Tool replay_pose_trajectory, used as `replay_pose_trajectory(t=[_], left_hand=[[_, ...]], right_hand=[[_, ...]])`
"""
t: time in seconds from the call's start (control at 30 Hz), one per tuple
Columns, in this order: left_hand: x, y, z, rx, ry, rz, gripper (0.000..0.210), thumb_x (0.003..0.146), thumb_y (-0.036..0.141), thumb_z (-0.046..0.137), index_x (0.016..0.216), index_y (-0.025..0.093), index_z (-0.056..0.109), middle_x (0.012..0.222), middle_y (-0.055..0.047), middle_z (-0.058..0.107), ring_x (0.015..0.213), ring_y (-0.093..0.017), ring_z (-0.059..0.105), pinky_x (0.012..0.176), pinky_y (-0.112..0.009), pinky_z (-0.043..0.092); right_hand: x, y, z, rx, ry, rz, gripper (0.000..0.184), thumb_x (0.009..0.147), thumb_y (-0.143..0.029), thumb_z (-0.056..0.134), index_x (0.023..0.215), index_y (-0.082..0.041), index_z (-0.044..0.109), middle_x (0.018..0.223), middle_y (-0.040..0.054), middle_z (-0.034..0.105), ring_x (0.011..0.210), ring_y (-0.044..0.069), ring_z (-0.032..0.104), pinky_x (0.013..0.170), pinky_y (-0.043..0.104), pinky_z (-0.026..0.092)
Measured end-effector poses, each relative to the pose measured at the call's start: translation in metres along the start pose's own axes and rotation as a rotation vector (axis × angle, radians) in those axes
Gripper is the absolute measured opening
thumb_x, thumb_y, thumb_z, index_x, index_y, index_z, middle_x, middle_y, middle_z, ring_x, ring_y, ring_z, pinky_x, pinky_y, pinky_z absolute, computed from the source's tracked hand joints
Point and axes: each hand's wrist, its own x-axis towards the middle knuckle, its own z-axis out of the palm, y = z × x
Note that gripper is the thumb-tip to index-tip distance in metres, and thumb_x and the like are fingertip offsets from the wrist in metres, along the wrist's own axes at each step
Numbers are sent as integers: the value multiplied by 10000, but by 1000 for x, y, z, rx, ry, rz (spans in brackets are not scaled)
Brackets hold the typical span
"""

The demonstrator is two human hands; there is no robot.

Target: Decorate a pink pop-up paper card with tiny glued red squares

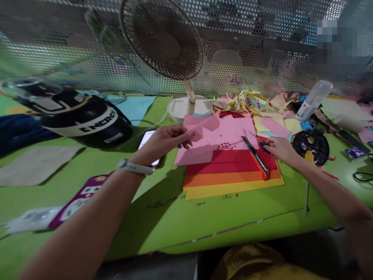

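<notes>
My left hand (171, 140), with a white watch band (136, 167) at the wrist, is closed with thumb and fingers pinched at the edge of a piece of pink paper (205, 125). My right hand (278, 148) is closed around the handles of a small pair of scissors (264, 144), blades pointing left over the pink sheets. Small red paper bits (226, 146) lie scattered on the pink sheet. An orange-and-black utility knife (256, 158) rests across the stack, with red (230, 167), orange (224, 178) and yellow (233, 191) sheets layered below.
A fan (189, 107) stands behind the papers. At left are a large black bottle (87, 120), a phone (148, 140) and a purple power strip (81, 198). Paper scraps (247, 102), a clear bottle (314, 100) and a black paint palette (311, 147) are at right.
</notes>
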Motion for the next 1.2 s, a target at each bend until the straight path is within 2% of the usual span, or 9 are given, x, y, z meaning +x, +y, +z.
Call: replay_pose_trajectory(t=[0.13,0.27,0.33,0.43,0.53,0.6,0.73,0.97,1.2], left_hand=[[-8,11,8,-143,51,58,310,810,498,697,701,210,656,624,-28,667,554,-134,583,550,-246,469],[-17,23,22,-174,-42,78,270,801,463,717,756,197,704,691,-43,698,623,-147,619,582,-249,490],[-20,28,29,-218,-158,87,255,749,439,762,807,195,716,787,-59,730,714,-176,664,642,-266,527],[-25,33,42,-255,-289,89,255,738,418,770,831,193,693,835,-66,750,779,-196,696,697,-282,557],[-29,36,53,-235,-324,132,233,811,412,709,812,180,686,807,-59,749,739,-163,690,664,-247,548],[-31,39,60,-252,-379,137,242,846,408,678,832,167,690,776,-55,746,688,-142,681,629,-231,541],[-35,40,69,-316,-457,74,282,853,427,678,836,146,664,716,-45,732,617,-122,665,576,-216,531],[-37,35,79,-354,-476,97,303,894,434,634,807,145,617,707,-27,692,622,-94,640,559,-183,493],[-38,36,81,-420,-414,100,259,862,366,679,765,140,601,742,-38,704,672,-107,656,642,-225,535]], right_hand=[[-2,-6,-18,42,-50,-31,245,887,-367,580,946,-179,726,627,8,671,499,138,590,546,262,407],[-15,-5,-72,124,111,-18,365,903,-399,531,1134,-158,678,716,34,695,499,136,566,535,270,422],[-35,6,-98,-16,156,-56,347,885,-364,561,1155,-179,676,751,31,697,561,138,583,596,276,429],[-80,33,-113,-331,72,15,384,843,-365,617,1197,-225,664,911,68,717,707,187,640,624,303,419],[-125,61,-99,-576,-19,130,504,841,-408,600,1313,-229,588,1196,164,656,956,298,666,680,365,446],[-143,73,-83,-673,-64,233,493,867,-404,537,1336,-253,557,1335,192,578,1047,338,646,707,403,467],[-149,82,-55,-749,-93,293,490,890,-371,403,1340,-196,489,1349,168,542,1094,328,626,805,435,502],[-136,90,-35,-674,141,305,531,857,-434,372,1273,-125,489,1167,165,541,1026,327,626,838,433,527],[-139,93,-29,-618,594,135,387,838,-441,443,1099,-187,573,1038,179,590,1107,369,551,854,468,532]])
